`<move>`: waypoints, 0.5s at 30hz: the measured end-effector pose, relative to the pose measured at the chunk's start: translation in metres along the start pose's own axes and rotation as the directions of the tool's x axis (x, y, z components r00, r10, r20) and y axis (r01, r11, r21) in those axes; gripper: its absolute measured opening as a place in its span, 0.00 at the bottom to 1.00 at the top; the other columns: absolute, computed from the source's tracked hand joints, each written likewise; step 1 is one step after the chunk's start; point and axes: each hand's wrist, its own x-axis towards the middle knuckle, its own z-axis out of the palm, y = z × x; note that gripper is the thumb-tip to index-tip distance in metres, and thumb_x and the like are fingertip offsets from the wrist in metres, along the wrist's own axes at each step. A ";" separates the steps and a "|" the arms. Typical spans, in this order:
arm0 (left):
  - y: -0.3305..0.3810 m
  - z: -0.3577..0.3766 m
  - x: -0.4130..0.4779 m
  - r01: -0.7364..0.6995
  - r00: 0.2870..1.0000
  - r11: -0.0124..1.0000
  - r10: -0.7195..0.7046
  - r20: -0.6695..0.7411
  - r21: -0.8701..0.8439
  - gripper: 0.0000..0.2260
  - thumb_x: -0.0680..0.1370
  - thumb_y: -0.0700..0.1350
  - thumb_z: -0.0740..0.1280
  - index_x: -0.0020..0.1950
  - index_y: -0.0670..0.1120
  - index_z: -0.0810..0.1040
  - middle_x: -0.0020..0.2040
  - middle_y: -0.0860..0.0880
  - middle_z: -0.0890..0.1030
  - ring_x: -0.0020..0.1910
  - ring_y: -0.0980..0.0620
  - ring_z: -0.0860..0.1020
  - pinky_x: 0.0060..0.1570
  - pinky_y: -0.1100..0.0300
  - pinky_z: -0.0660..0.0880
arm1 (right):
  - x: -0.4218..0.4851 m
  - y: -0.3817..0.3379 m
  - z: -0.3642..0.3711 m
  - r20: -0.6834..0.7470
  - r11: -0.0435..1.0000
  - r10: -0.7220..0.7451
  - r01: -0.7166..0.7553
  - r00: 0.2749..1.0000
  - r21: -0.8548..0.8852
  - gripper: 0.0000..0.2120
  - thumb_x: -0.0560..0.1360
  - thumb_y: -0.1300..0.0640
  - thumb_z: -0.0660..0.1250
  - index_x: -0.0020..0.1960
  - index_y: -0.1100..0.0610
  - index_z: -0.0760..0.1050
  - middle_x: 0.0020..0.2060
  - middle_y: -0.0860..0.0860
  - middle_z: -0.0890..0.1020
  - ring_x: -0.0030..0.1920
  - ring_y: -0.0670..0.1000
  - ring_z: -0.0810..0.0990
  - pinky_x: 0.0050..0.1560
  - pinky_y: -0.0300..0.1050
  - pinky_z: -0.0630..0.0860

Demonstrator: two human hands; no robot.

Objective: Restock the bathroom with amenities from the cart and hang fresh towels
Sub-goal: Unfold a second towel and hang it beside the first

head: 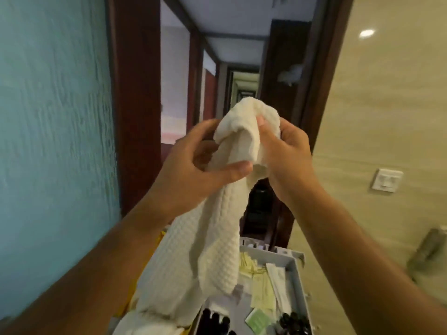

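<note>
Clutched in both hands, left hand [193,163] and right hand [283,151]: white waffle towel [217,238], above cart tray [298,274].

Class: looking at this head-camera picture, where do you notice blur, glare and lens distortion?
Head view: the door frame and walls bow and lean, typical wide-angle distortion; a ceiling light glares as a bright spot on the glossy beige wall; the white towel and both hands, left hand and right hand, look soft, and the cart tray at the bottom is slightly smeared.
</note>
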 end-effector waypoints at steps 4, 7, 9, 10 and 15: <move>0.060 0.063 0.036 -0.241 0.969 0.961 0.246 -0.022 0.137 0.28 0.71 0.60 0.73 0.68 0.55 0.72 0.57 0.59 0.80 0.54 0.62 0.81 0.49 0.64 0.81 | 0.003 -0.050 -0.076 -0.035 0.998 -0.051 0.053 0.998 0.035 0.08 0.82 0.58 0.65 0.48 0.57 0.82 0.38 0.50 0.84 0.40 0.51 0.83 0.44 0.48 0.79; 0.110 0.116 0.058 -0.357 0.931 0.923 0.364 -0.028 0.144 0.17 0.75 0.60 0.69 0.61 0.58 0.72 0.49 0.63 0.79 0.48 0.70 0.79 0.44 0.76 0.75 | 0.002 -0.087 -0.141 -0.068 0.985 -0.061 0.072 0.996 0.160 0.10 0.83 0.58 0.63 0.46 0.58 0.80 0.35 0.52 0.82 0.36 0.49 0.82 0.40 0.46 0.79; 0.141 0.155 0.070 -0.408 0.909 0.906 0.415 -0.039 0.115 0.14 0.76 0.61 0.68 0.59 0.59 0.72 0.46 0.63 0.79 0.45 0.70 0.79 0.40 0.78 0.73 | 0.003 -0.107 -0.183 -0.110 0.965 -0.072 0.097 0.991 0.244 0.10 0.83 0.58 0.62 0.49 0.62 0.80 0.38 0.56 0.81 0.38 0.53 0.81 0.41 0.48 0.80; 0.156 0.175 0.076 -0.428 0.900 0.899 0.433 -0.046 0.097 0.14 0.77 0.61 0.67 0.59 0.57 0.74 0.45 0.61 0.80 0.44 0.69 0.80 0.39 0.76 0.74 | 0.002 -0.115 -0.203 -0.119 0.957 -0.078 0.108 0.990 0.270 0.11 0.82 0.58 0.62 0.52 0.64 0.79 0.39 0.58 0.80 0.40 0.54 0.81 0.43 0.49 0.80; 0.202 0.282 0.095 -0.468 0.871 0.881 0.474 -0.130 0.075 0.18 0.77 0.66 0.64 0.60 0.56 0.75 0.48 0.59 0.80 0.46 0.62 0.81 0.45 0.68 0.79 | -0.012 -0.150 -0.305 -0.218 0.989 -0.124 0.139 0.968 0.052 0.17 0.84 0.61 0.55 0.39 0.59 0.74 0.24 0.45 0.79 0.26 0.39 0.77 0.29 0.30 0.73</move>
